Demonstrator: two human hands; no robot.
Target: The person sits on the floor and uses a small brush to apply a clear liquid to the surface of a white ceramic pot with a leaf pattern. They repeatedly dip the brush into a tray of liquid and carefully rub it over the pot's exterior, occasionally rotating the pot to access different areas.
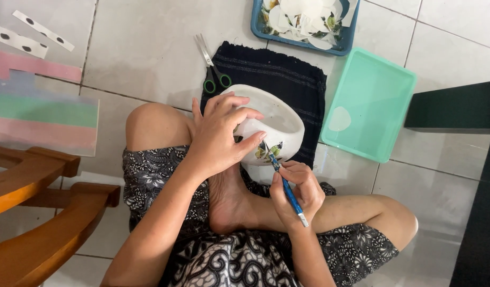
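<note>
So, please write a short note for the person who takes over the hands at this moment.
Left hand: holds the white bowl steady, tilted on its side over the dark cloth.
Right hand: grips a blue brush, tip on the floral cutout on the bowl's wall.
Done: one cutout is on the bowl.
Left: cutouts wait in the blue tray; scissors lie beside the cloth.

A white bowl (277, 125) with a floral cutout lies tilted on dark cloth, a blue-handled brush (285, 186) touching it.

Tiled floor (149, 48): cloth (287, 79), trays, scissors (212, 66).
</note>
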